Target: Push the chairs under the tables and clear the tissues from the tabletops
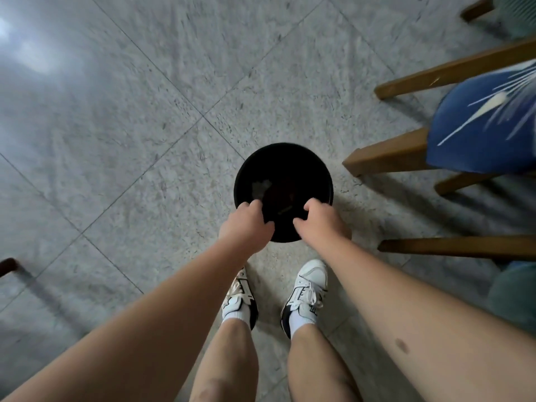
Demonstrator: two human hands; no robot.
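Note:
I look straight down at a round black bin (316,172) on the floor in front of my feet. A pale crumpled tissue (260,188) lies inside it on the left. My left hand (246,226) and my right hand (320,223) hang side by side over the bin's near edge. On both, the fingers are loosely curled with a gap to the thumb, and nothing shows in either. A wooden chair (391,155) with a blue patterned seat (481,134) stands to the right of the bin.
More wooden chair legs (452,246) and a teal cushion (513,294) crowd the right side. A dark leg tip (8,265) pokes in at the left edge. Grey stone floor tiles (130,126) spread to the left and ahead.

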